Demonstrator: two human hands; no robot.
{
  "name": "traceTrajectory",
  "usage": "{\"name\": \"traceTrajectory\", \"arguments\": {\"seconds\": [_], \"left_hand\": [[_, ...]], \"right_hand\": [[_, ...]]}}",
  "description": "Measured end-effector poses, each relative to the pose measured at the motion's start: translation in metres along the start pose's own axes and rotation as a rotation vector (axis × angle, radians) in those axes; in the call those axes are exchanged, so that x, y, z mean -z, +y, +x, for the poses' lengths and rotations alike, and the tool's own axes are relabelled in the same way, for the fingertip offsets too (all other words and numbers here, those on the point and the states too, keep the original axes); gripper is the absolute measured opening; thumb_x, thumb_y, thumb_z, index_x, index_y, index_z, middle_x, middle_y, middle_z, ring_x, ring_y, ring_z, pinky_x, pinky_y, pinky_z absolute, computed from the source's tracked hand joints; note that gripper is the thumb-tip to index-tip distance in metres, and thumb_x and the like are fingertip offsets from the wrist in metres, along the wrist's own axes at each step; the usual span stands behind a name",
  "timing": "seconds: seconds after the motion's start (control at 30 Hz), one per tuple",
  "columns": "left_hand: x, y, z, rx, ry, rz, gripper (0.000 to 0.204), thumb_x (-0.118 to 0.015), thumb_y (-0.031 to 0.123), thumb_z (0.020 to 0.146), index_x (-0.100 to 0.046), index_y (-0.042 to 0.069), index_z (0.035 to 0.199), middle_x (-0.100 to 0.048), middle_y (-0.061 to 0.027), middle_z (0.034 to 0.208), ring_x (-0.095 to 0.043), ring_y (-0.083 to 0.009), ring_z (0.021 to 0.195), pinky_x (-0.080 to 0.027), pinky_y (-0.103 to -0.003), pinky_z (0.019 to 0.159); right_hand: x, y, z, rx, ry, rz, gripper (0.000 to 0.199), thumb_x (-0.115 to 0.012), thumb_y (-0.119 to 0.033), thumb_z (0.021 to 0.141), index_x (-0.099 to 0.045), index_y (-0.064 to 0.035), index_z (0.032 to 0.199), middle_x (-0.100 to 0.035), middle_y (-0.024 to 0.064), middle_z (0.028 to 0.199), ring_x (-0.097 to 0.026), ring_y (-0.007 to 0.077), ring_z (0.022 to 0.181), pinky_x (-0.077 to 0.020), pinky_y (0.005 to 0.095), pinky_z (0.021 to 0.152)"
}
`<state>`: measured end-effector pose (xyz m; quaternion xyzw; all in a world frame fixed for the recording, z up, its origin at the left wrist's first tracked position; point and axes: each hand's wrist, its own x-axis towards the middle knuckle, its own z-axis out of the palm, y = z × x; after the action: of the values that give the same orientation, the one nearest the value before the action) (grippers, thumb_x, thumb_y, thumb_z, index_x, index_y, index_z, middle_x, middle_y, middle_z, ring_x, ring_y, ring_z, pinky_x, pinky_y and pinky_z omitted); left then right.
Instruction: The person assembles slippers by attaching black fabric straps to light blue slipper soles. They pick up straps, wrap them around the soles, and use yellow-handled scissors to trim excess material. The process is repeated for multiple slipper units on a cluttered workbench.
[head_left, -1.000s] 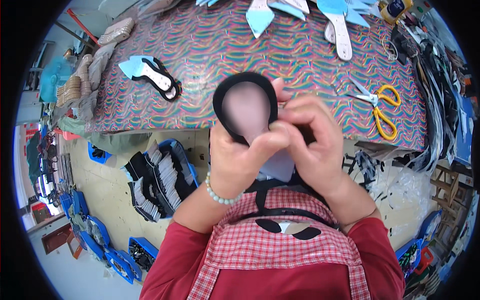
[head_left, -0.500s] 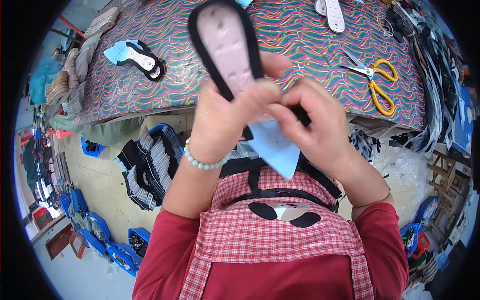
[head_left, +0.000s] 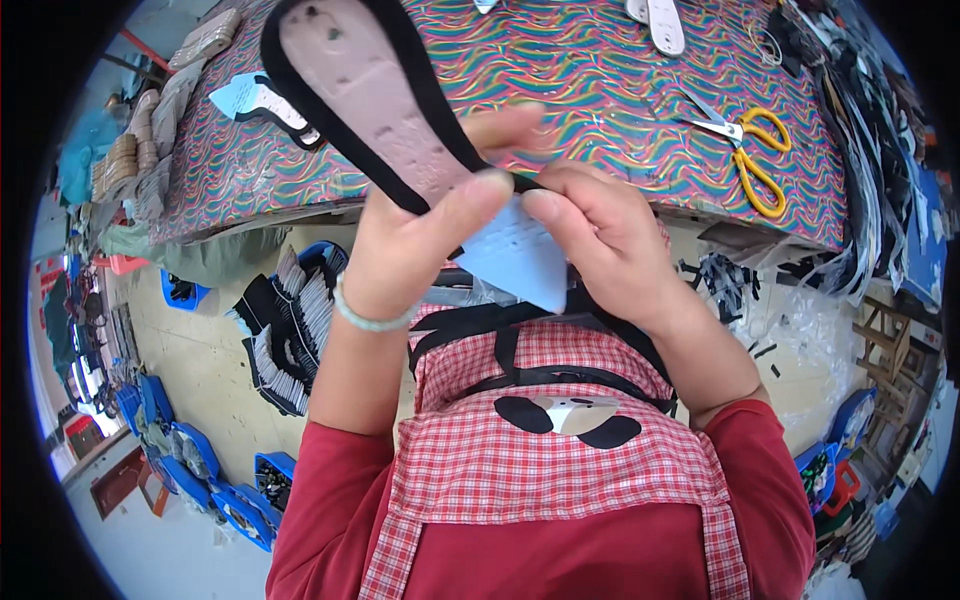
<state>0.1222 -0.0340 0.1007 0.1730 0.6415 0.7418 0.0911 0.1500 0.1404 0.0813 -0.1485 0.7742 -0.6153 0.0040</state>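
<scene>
A pale pink shoe insole [head_left: 350, 85] with black edging is held up above the table's front edge, tilted with its rounded end to the upper left. Its pointed light-blue toe part [head_left: 515, 262] hangs down toward my apron. My left hand [head_left: 400, 240] grips the insole round its narrow middle, thumb on top and fingers behind, partly smeared by motion. Beside it, my right hand [head_left: 615, 235] is closed, thumb and forefinger pinching a black strip [head_left: 525, 183] at the insole's edge. The strip's far end is hidden by my fingers.
On the patterned tabletop [head_left: 590, 90] lie yellow-handled scissors [head_left: 745, 145] with blades apart, at the right. Another insole [head_left: 275, 105] rests at the left, others at the far edge. Black strips [head_left: 850, 110] hang off the right side. Stacked black-edged pieces [head_left: 285, 335] fill a blue bin below.
Both hands have shifted left and the insole has tilted further to the left, coming over the insole lying on the table. My right fingers have moved along the black strip.
</scene>
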Motion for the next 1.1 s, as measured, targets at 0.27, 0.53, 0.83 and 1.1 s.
{"name": "traceTrajectory", "arguments": {"seconds": [0.27,0.53,0.83,1.1], "left_hand": [[0.064,0.001,-0.001,0.608,-0.382,0.051,0.027,-0.061,0.014,0.085,-0.06,-0.004,0.105,-0.066,-0.0148,0.093,-0.064,-0.0221,0.084,-0.05,-0.034,0.08],[0.074,-0.014,0.019,0.442,0.211,-0.676,0.031,-0.052,0.02,0.094,-0.05,0.002,0.12,-0.061,-0.0134,0.109,-0.062,-0.0226,0.095,-0.052,-0.037,0.082],[0.029,-0.029,0.025,0.514,0.085,-0.895,0.028,-0.051,0.023,0.095,-0.056,0.0,0.112,-0.063,-0.0122,0.104,-0.064,-0.0241,0.094,-0.053,-0.037,0.08],[0.031,-0.03,0.008,0.43,0.033,-1.022,0.029,-0.053,0.021,0.094,-0.055,0.002,0.116,-0.062,-0.0119,0.108,-0.063,-0.0228,0.097,-0.053,-0.036,0.082]], "right_hand": [[0.017,0.027,-0.016,-0.008,-0.351,-0.275,0.037,-0.061,-0.019,0.087,-0.056,-0.0057,0.122,-0.062,0.0119,0.113,-0.057,0.0336,0.106,-0.0452,0.0402,0.088],[0.197,0.066,-0.044,-0.249,0.045,-1.18,0.062,-0.054,0.006,0.072,-0.042,-0.0007,0.133,-0.052,0.0204,0.125,-0.048,0.0359,0.118,-0.0389,0.0398,0.101],[0.211,0.066,-0.075,-0.613,0.256,-0.761,0.058,-0.065,-0.007,0.078,-0.044,0.0034,0.131,-0.054,0.0042,0.072,-0.053,0.0104,0.065,-0.0441,0.0248,0.062],[0.128,0.058,-0.082,-0.362,0.478,0.062,0.063,-0.062,0.001,0.08,-0.034,-0.0054,0.137,-0.054,0.0046,0.099,-0.055,0.0102,0.08,-0.047,0.0225,0.067]]}}
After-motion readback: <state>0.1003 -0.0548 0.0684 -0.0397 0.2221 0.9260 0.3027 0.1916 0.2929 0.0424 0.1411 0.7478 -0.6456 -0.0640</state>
